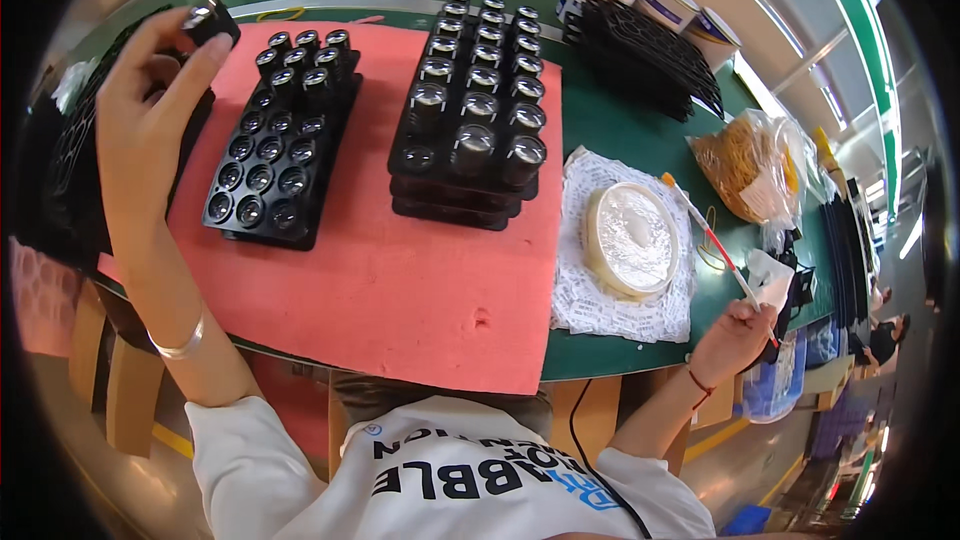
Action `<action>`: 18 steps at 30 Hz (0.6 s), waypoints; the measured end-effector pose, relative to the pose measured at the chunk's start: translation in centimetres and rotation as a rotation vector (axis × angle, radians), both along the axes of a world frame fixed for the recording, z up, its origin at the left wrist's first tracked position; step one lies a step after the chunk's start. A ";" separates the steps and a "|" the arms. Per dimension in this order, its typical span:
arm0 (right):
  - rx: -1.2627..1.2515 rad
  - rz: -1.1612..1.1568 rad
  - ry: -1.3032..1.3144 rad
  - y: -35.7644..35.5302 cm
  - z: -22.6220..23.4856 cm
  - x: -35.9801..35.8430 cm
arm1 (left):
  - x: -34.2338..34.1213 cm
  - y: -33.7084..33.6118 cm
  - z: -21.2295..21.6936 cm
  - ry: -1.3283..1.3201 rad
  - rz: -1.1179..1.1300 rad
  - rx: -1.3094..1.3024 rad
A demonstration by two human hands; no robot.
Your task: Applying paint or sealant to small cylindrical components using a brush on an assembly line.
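The left hand (142,100) pinches a cylinder (211,24) at far left, well apart from the dish (593,250); the nearer right hand (735,338) grips a brush (712,238), slanting up-left, its tip beside the dish.
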State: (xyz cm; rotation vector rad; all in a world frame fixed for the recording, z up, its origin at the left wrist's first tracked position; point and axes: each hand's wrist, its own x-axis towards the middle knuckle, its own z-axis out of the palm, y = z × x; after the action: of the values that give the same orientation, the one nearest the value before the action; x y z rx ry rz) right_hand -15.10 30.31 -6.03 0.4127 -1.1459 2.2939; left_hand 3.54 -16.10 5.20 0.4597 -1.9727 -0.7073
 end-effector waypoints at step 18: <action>-0.023 0.073 0.023 0.3 -0.1 0.0 | -2.0 -5.8 -5.1 -0.551 0.082 0.076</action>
State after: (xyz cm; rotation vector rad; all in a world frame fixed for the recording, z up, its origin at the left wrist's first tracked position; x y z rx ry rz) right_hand -15.14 30.59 -6.08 0.4784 -1.1092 2.3560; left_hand 1.56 -21.93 0.14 0.8473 -2.4241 -0.6506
